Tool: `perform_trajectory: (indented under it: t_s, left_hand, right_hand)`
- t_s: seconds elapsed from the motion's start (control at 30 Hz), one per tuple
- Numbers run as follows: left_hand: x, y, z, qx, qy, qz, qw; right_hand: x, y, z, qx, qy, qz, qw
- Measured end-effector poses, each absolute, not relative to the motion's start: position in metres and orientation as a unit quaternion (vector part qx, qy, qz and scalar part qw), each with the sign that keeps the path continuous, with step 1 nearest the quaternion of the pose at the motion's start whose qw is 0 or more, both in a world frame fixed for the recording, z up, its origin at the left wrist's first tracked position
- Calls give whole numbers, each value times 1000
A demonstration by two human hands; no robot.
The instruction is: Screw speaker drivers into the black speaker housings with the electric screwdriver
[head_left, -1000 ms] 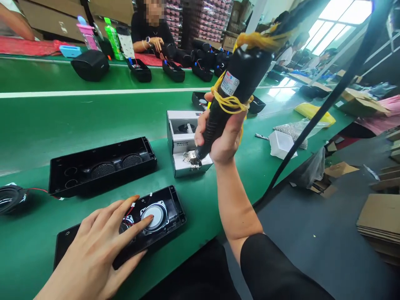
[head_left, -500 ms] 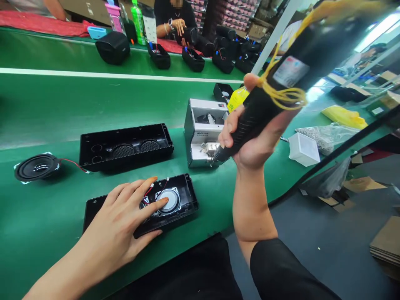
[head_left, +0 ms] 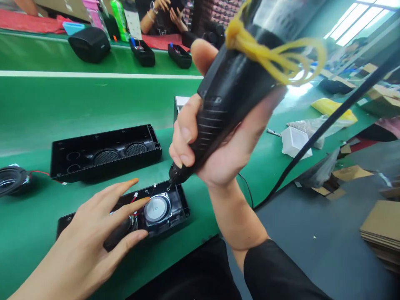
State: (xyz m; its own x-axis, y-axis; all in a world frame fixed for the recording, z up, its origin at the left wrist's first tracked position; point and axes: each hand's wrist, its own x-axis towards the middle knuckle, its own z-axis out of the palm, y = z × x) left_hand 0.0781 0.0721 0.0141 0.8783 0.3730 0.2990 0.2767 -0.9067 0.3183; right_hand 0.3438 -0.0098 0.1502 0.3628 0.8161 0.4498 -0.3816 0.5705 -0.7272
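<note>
My right hand [head_left: 218, 137] is wrapped round a black electric screwdriver [head_left: 215, 96] with yellow cord tied about its body. The tool slants down to the left, its tip at the upper right corner of a black speaker housing [head_left: 179, 216]. Inside that housing sits a round speaker driver [head_left: 157, 208] with a pale centre. Over the housing's left part lies my left hand [head_left: 96, 225], fingers spread, index fingertip at the driver's edge. Part of the housing is hidden beneath this hand. Small white plugs on thin wires show along the housing's back edge.
Behind lies another open black housing [head_left: 106, 158], with a loose speaker [head_left: 12, 179] wired at its left. A grey machine [head_left: 181, 102] is mostly hidden by my right hand. To the right are a white container [head_left: 295, 141] and a black cable [head_left: 325, 129]. A co-worker's hands [head_left: 168, 10] show opposite.
My right hand has brought the electric screwdriver left and down, from beside the grey machine to the housing's corner. My left index finger has shifted off the driver's centre. The view has turned slightly.
</note>
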Motion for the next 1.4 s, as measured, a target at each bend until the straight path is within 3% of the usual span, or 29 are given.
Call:
perform_trajectory:
  t_s: [0.27, 1.07, 1.4]
  left_hand:
    - [108, 74, 17, 972, 158, 164, 61]
    - [115, 69, 28, 971, 153, 154, 105]
    - [116, 70, 29, 971, 141, 160, 109]
  right_hand:
    - [341, 5, 109, -246, -399, 401, 787]
    - [339, 12, 86, -275, -406, 438, 753]
    - [337, 21, 76, -298, -433, 400, 750]
